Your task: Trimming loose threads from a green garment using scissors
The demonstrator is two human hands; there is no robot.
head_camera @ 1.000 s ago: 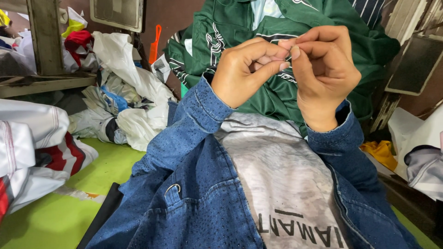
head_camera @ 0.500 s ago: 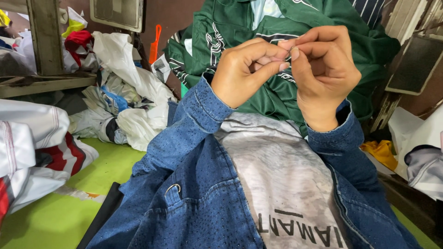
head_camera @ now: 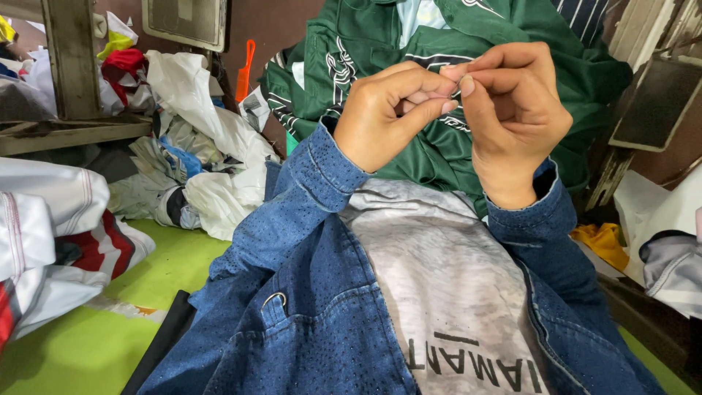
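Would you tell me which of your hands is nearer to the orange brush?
Left. The left hand is raised right of the orange brush; the right hand lies beyond it, farther right.

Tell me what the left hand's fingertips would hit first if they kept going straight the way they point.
The left hand points right; its fingertips already meet the right hand, pinching something too small to identify.

A green jersey point(head_camera: 431, 95) with white-and-black trim lies far; the denim sleeves point(head_camera: 307, 219) are dark blue, speckled. The surface point(head_camera: 168, 271) is lime green, an orange brush point(head_camera: 246, 69) behind white cloths point(head_camera: 205, 139).
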